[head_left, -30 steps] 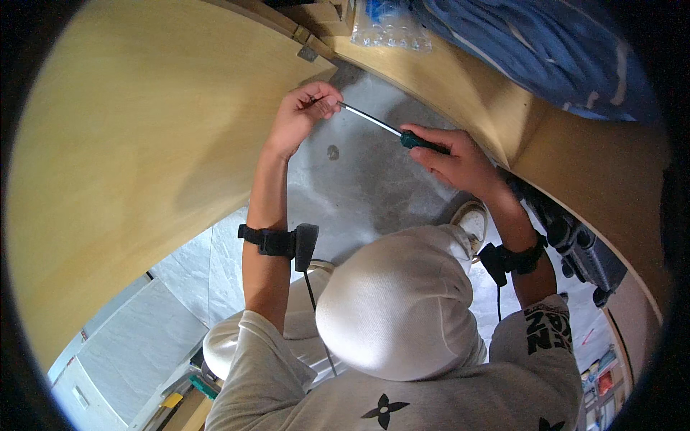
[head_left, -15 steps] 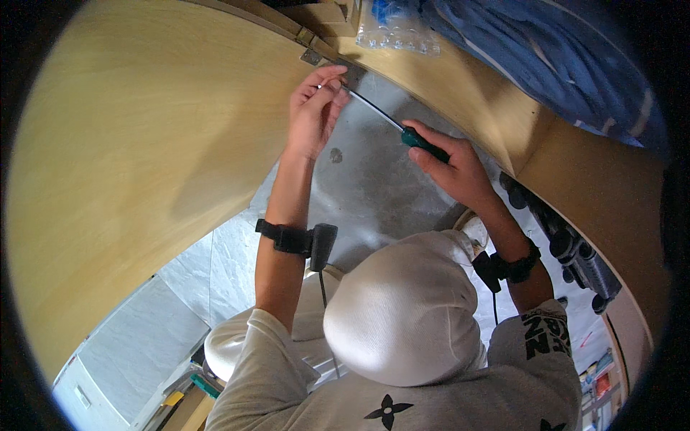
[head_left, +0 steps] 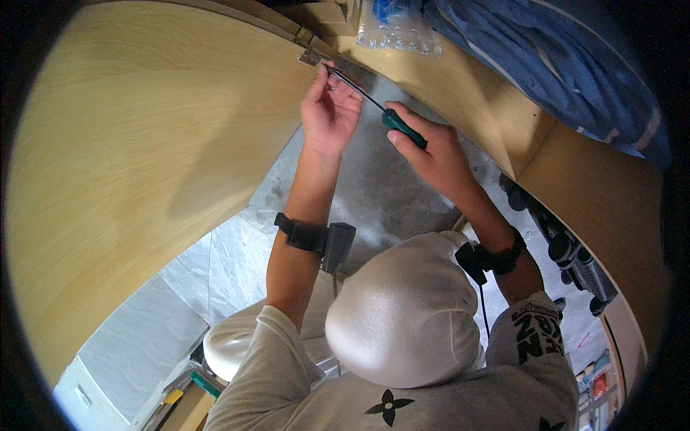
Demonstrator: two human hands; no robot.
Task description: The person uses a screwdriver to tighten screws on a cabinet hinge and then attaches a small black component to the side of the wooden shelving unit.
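Observation:
My right hand (head_left: 438,151) is wrapped round the dark green handle of a screwdriver (head_left: 404,128). Its metal shaft slants up and left to the fingertips of my left hand (head_left: 332,115). That hand is turned palm up, thumb and forefinger closed at the shaft's tip, the other fingers half curled. Whatever small thing they may pinch there is too small to make out. Just above the tip, a metal hinge (head_left: 310,57) sits at the edge of a pale wooden door panel (head_left: 151,108).
A wooden cabinet shelf (head_left: 460,90) runs along the right, bearing blue cloth (head_left: 546,65) and a clear plastic pack (head_left: 399,32). Dark dumbbell-like objects (head_left: 568,248) lie beneath the cabinet. My knee (head_left: 402,309) rises close below my hands. Grey tiled floor (head_left: 287,179) lies between panel and cabinet.
The screwdriver has shifted up and left, bringing its tip closer to the hinge. My left hand has turned its palm up more, and its forearm has moved a little to the right.

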